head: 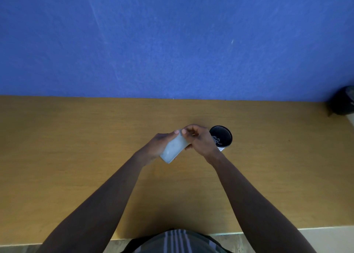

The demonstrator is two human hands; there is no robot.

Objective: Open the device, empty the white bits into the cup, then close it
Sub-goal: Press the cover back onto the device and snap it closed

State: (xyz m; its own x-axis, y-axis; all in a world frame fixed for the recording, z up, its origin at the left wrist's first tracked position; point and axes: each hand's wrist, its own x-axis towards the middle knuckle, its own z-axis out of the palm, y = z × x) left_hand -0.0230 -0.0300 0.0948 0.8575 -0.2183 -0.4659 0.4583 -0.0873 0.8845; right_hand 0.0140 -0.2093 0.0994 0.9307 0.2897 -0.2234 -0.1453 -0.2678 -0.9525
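A pale, whitish boxy device (173, 148) is held tilted above the wooden table, its upper end pointing toward the cup. My left hand (160, 144) wraps its left side from beneath. My right hand (199, 140) grips the device's upper right end, fingers curled over it. Just right of my right hand stands a black cup (222, 137), seen from above, with white bits (216, 140) lying inside near its left wall. Whether the device is open or closed is hidden by my right hand.
The wooden table (76, 157) stretches left and right, backed by a blue wall (172, 42). A dark round object (342, 103) sits at the far right edge. The table's front edge runs close to my torso.
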